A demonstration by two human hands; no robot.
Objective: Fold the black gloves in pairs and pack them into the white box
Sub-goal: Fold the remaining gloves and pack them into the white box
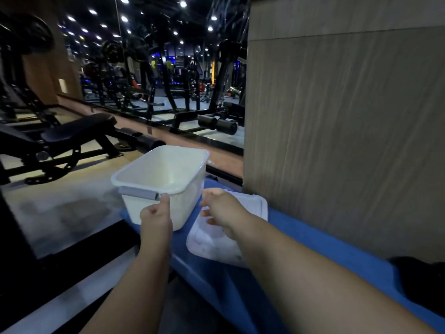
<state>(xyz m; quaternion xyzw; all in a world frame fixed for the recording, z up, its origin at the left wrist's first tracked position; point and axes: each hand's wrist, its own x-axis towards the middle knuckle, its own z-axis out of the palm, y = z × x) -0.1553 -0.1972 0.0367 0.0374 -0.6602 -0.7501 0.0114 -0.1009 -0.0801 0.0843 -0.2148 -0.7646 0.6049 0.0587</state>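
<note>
**Clerk:** Head view, first entry?

**Checker:** White box (185, 206), open-topped. It stood upright at the far left end of the blue-covered bench (301, 237). A grey handle (138, 192) lay along its near rim.

**Clerk:** Left hand?

**Checker:** Left hand (156, 219), set against the near wall of the box. The thumb was raised to the rim and touched it just at the handle's right end. The other fingers were curled in at the wall, so the hand gripped the box there.

**Clerk:** Right hand?

**Checker:** Right hand (224, 208), just right of the box. It was over a white flat piece (216, 247) lying on the bench; whether that was a lid or a folded cloth could not be told. The fingers (206, 213) were apart and slightly bent, with their tips touching the piece. None was seen curled round it.

**Clerk:** The gloves?

**Checker:** Black heap (419, 280), at the near right end of the bench. It lay against the foot of the wood-grain panel (337, 141), well apart from the box and from both hands. It was too dark to tell single gloves or pairs.

**Clerk:** Surroundings?

**Checker:** Weight machines (79, 131), on the floor beyond the bench, dim and partly blurred.
</note>
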